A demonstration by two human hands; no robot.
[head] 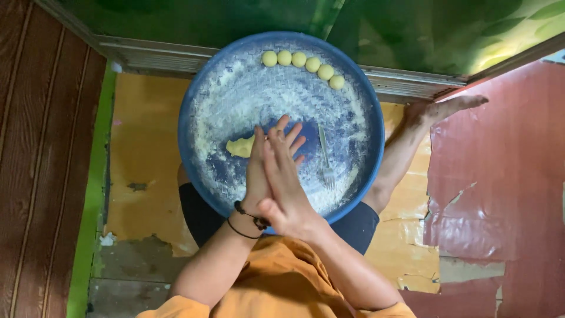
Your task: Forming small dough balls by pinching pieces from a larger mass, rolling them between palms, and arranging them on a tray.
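A round blue plastic tray (194, 88), dusted white with flour, rests across the lap of a seated person in an orange top, so that everything lies within reach of both arms. Over the middle of the tray the left hand (257, 171), which wears a dark cord bracelet (252, 217) at the wrist, and the right hand (286, 187) are pressed flat together, palm against palm, fingers stretched out and slightly fanned; neither is curled round anything that shows, and whether a bit of dough sits between the palms cannot be told, though that flat pressing is the way one would roll a piece round. A ragged lump of pale yellow dough (239, 146) lies on the tray floor just left of the hands, touching or nearly touching the left fingers. Six small yellow dough balls (303, 63) stand in a curved row along the far rim of the tray, kept apart from the lump. A metal fork (325, 158) lies on the flour just right of the hands.
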